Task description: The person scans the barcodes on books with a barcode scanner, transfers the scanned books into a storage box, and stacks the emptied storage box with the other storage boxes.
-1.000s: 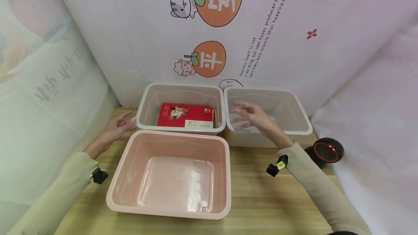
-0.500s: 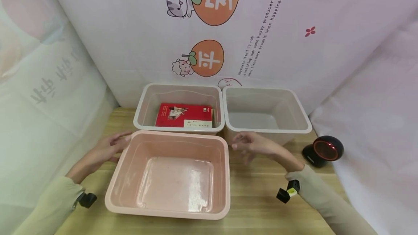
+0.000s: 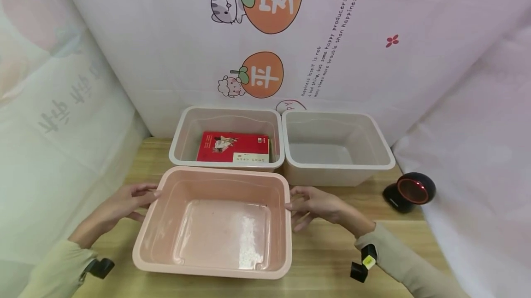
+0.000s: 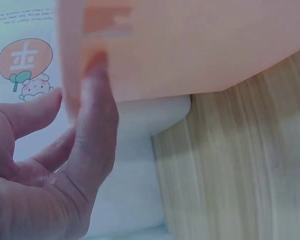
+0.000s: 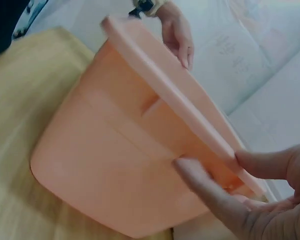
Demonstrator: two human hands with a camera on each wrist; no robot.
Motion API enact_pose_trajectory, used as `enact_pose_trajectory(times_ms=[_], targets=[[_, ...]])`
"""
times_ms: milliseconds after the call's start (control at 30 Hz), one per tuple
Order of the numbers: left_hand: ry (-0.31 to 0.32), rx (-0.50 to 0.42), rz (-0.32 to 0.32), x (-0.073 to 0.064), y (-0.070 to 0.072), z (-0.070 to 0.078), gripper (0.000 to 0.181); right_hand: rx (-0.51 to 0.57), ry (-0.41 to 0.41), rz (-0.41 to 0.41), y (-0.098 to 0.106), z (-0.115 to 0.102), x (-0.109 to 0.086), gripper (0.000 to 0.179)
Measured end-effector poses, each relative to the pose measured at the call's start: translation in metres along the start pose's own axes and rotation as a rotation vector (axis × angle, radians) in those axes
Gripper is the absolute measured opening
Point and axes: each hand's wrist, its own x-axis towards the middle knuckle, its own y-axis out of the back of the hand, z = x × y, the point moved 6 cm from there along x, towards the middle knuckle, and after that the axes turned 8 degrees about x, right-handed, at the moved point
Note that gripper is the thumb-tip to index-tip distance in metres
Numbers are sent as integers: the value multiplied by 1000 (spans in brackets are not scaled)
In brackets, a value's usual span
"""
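Observation:
A pink plastic bin [image 3: 224,233], with nothing visible inside, stands on the wooden table. My left hand [image 3: 120,206] is at its left rim; in the left wrist view the thumb is by the rim's top and the fingers reach under it against the outer wall. On the opposite side, my right hand [image 3: 317,206] pinches the right rim. The thumb lies over the edge and the fingers are underneath, as the right wrist view shows. Behind the pink bin, a red book [image 3: 236,146] lies in a whitish bin [image 3: 176,143].
A second whitish bin [image 3: 338,176] stands beside the first, at the back right. Farther right is a black device [image 3: 408,192] with a glowing red ring. White printed cloth [image 3: 344,67] walls the table [image 3: 332,261] at the back and both sides.
My right hand has come back from over the right whitish bin to the pink bin's right rim. My left hand has slid nearer along the left rim. The pink bin has hardly moved.

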Motion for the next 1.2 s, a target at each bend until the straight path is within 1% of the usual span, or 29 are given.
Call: enact_pose_trajectory(times_ms=[100, 200, 367, 533, 633, 700, 833, 933, 1033, 1133, 1200], targets=[[-13, -19, -3, -2, 3, 1, 65, 27, 6, 14, -1, 0, 1, 43], [-22, -44, -16, -2, 3, 1, 64, 33, 18, 10, -2, -2, 0, 43], [-50, -95, -70, -5, 3, 2, 64, -1, 57, -2, -3, -13, -5, 42], [-98, -115, -100, -10, 6, 11, 61, -46, 110, -11, 1, -30, -11, 40], [-124, -123, -106, -13, 8, 18, 51, -66, 133, -8, 5, -38, -16, 39], [-136, -140, -113, -15, 10, 23, 39, -75, 144, -4, 6, -42, -20, 38], [-138, -161, -113, -19, 12, 33, 21, -90, 156, 2, 7, -52, -31, 38], [-121, -151, -84, -21, 14, 42, 20, -93, 164, -10, 9, -64, -41, 39], [-131, -143, -61, -23, 16, 55, 20, -112, 187, -22, 13, -78, -50, 39], [-157, -148, -39, -24, 18, 71, 18, -135, 231, -12, 18, -95, -60, 37], [-182, -145, -24, -24, 20, 83, 17, -146, 266, 11, 23, -106, -67, 35]])
